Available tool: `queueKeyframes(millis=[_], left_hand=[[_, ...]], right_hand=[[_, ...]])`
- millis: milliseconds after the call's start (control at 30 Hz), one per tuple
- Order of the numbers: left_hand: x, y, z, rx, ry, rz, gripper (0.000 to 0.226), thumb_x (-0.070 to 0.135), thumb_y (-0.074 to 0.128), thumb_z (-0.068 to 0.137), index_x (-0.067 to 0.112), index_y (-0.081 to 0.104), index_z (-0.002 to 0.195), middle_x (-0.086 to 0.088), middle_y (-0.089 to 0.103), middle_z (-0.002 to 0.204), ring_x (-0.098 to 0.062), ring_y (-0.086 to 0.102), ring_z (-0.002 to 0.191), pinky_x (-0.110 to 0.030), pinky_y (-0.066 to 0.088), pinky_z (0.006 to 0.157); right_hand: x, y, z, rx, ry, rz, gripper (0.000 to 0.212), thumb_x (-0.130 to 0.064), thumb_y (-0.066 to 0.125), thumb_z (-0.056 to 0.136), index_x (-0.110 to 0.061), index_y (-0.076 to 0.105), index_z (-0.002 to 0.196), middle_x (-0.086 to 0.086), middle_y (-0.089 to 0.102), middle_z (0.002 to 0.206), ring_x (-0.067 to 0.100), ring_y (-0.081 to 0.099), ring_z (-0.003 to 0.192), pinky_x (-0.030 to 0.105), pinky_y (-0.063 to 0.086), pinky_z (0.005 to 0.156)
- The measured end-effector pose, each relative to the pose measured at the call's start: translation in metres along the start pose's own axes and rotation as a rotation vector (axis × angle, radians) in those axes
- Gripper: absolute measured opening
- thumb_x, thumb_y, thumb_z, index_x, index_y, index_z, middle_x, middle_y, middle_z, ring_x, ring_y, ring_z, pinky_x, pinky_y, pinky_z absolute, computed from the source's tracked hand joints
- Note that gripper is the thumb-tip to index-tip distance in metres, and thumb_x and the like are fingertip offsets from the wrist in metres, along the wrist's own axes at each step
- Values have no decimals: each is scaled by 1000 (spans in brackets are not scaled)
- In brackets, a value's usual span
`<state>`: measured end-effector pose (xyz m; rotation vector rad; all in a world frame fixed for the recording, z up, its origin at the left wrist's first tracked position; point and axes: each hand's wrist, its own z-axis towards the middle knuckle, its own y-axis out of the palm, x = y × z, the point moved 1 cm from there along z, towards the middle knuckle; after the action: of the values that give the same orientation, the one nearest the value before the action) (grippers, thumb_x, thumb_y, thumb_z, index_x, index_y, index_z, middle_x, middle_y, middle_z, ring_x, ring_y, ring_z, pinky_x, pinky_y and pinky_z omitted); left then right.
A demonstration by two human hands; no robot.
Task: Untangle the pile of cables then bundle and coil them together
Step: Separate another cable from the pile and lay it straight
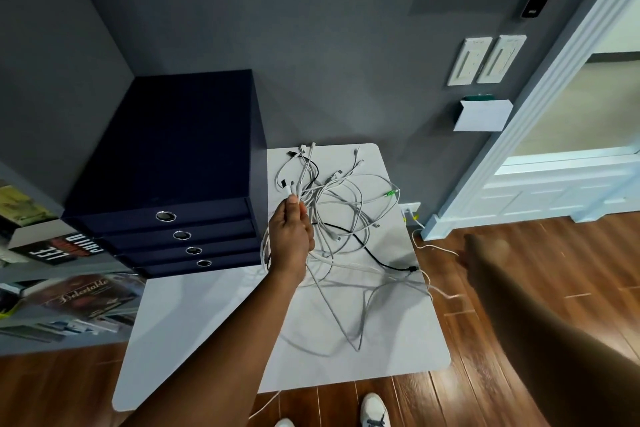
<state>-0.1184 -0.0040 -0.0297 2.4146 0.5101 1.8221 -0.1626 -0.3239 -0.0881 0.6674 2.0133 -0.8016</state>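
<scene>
Above the white desk (207, 340), the left hand (291, 236) holds several ends of the cables (346, 215), its fingers curled tight round them. Judged purpose: raising the ends lets the loops hang and separate. The rest of the tangle lies on the far half of the desk, with one black cable (374, 253) running to the right edge. The right hand (485, 246) is off the right side of the desk and blurred, so its finger state cannot be determined. A dark drawer unit (166, 156) stands just beside the tangle on the left, restricting spreading in that direction.
</scene>
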Motion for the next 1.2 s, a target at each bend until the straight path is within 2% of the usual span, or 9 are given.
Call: queueKeyframes(millis=[100,233,333,433,600,733,900,1033,1200], left_hand=[[2,6,-1,-42,-8,-1,36,38,40,107,21,45,76,7,31,55,-7,23,41,-16,17,39],[1,10,-3,-67,39,29,33,37,41,107,18,51,82,10,38,56,-4,28,42,-18,21,40],[3,9,-4,-68,73,14,33,32,40,108,13,55,85,6,38,55,-7,32,42,-19,27,40],[4,3,-1,-46,90,5,32,28,40,108,10,56,87,3,47,55,-12,42,42,-24,38,44],[2,-8,-1,-47,46,-37,30,30,41,108,10,57,91,-5,62,65,-20,59,46,-29,51,49],[0,-8,0,-81,43,-84,29,29,40,108,8,57,98,-7,65,69,-24,61,52,-33,52,55],[3,-3,0,-108,22,-121,27,25,39,109,7,58,102,-8,63,68,-22,57,52,-35,52,62],[4,2,-4,-126,-18,-144,30,24,39,109,5,57,93,-5,56,59,-19,48,48,-31,47,56],[4,8,-8,-122,1,-24,33,27,40,108,6,56,88,5,37,52,-11,33,42,-27,35,50]], right_hand=[[-11,41,-36,-291,-144,65,14,-5,54,96,-9,62,86,14,59,76,25,57,62,27,49,54],[-35,90,-117,-819,-343,-175,22,-22,64,95,-3,69,103,10,71,83,19,65,70,26,47,62],[-22,112,-149,-1042,-568,-436,32,-44,79,78,-21,70,99,-6,66,78,7,57,70,25,47,69],[-11,120,-157,-1002,-720,-524,41,-58,80,67,-34,62,96,-12,60,85,7,54,77,26,47,78],[-6,124,-155,-942,-958,-642,13,-25,69,87,-15,64,92,0,61,89,14,57,80,34,49,79],[-9,124,-152,-935,-823,-609,18,-7,47,99,-11,64,95,-1,67,88,15,63,71,30,51,73],[-11,119,-152,-932,-784,-547,21,-11,43,103,-5,63,106,-2,73,87,12,63,67,14,44,61],[-6,118,-153,-1000,-600,-360,23,-13,43,104,2,60,98,11,60,60,16,55,54,28,43,61],[-1,117,-152,-967,-451,-392,50,-53,50,98,-12,67,75,-2,40,50,14,35,46,27,34,50]])
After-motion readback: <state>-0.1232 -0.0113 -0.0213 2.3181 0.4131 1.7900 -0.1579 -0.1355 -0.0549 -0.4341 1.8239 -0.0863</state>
